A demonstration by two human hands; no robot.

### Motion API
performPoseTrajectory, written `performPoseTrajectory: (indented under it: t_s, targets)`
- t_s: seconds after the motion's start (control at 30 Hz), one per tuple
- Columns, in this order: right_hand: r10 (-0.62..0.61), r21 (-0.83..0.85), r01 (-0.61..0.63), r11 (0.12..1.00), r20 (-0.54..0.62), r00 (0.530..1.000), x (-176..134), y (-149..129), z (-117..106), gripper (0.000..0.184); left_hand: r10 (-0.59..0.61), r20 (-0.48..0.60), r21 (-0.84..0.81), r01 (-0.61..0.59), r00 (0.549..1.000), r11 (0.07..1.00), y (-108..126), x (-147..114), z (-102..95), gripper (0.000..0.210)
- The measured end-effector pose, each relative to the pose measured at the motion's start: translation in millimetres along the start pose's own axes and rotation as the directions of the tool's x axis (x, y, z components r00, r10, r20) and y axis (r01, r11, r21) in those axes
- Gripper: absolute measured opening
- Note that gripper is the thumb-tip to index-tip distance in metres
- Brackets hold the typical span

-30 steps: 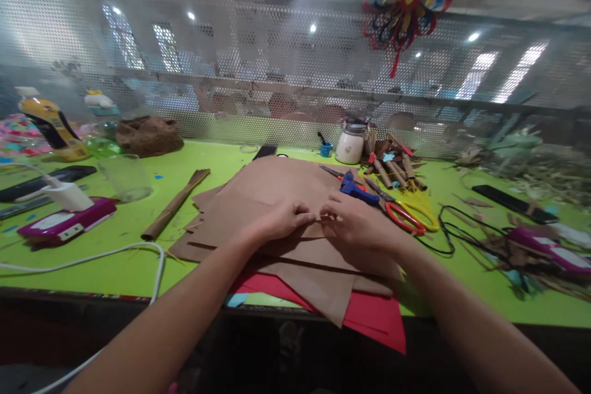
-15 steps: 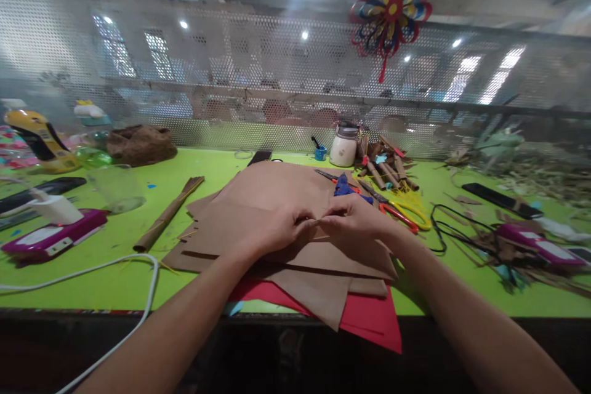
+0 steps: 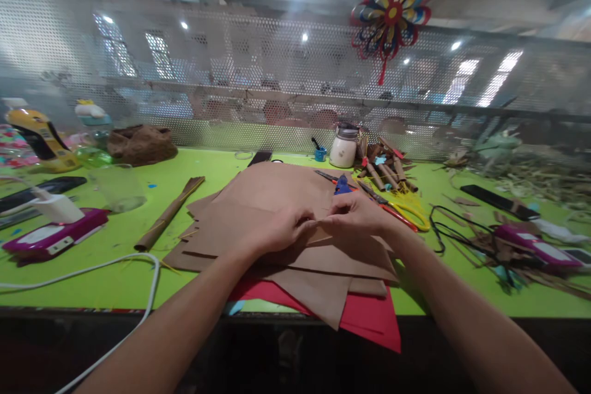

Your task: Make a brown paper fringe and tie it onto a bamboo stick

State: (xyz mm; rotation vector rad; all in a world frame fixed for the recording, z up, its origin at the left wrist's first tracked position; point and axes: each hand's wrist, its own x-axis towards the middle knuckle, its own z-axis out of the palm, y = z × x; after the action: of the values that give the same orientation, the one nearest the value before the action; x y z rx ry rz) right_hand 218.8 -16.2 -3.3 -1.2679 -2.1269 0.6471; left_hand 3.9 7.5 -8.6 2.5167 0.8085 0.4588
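Note:
Both hands meet over a stack of brown paper sheets [image 3: 272,181] in the middle of the table. My left hand [image 3: 289,228] is closed in a pinch, its fingertips close to those of the other hand. My right hand [image 3: 353,212] pinches too, just to the right. Something thin and small runs between the fingertips, too small to name. Red paper [image 3: 369,320] sticks out beneath the brown stack at the front edge. Just beyond my right hand lie a blue-handled tool [image 3: 341,185] and scissors with yellow and red-orange handles [image 3: 418,217].
A rolled brown paper tube [image 3: 168,215] lies left of the stack. Purple power strips [image 3: 55,234] sit at both sides, with a white cable [image 3: 154,283] at front left. Behind stand a white jar [image 3: 344,148] and bundled brown paper rolls [image 3: 383,166]. A black phone [image 3: 498,202] lies right.
My right hand has shifted very slightly at the fingertips. My left hand stays in nearly the same pinch.

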Motion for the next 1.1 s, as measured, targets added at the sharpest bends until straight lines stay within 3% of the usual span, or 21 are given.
performPoseTrajectory:
  t_s: [0.17, 0.37, 0.73, 1.1]
  targets:
    - [-0.015, -0.044, 0.015, 0.999, 0.011, 1.0, -0.4, 4.9, -4.0, 0.025, -0.065, 0.024, 0.015, 0.065, 0.998, 0.998, -5.3, -1.3, -3.9, 0.028]
    - [-0.012, -0.035, 0.013, 0.999, 0.013, 1.0, 0.4, 8.4, -4.6, 0.023, -0.045, -0.038, 0.052, 0.047, 0.998, 0.998, -10.3, 1.4, -6.4, 0.026]
    - [-0.005, -0.011, 0.006, 1.0, 0.143, 0.99, 1.9, 14.1, -10.1, 0.023, -0.072, 0.024, -0.058, 0.074, 0.997, 0.996, -28.0, 4.5, -1.8, 0.024]
    - [-0.017, 0.093, 0.003, 0.996, 0.147, 0.989, 0.5, 13.1, -14.3, 0.025, -0.227, -0.022, -0.207, 0.218, 0.974, 0.954, -24.0, 4.8, -5.6, 0.025]
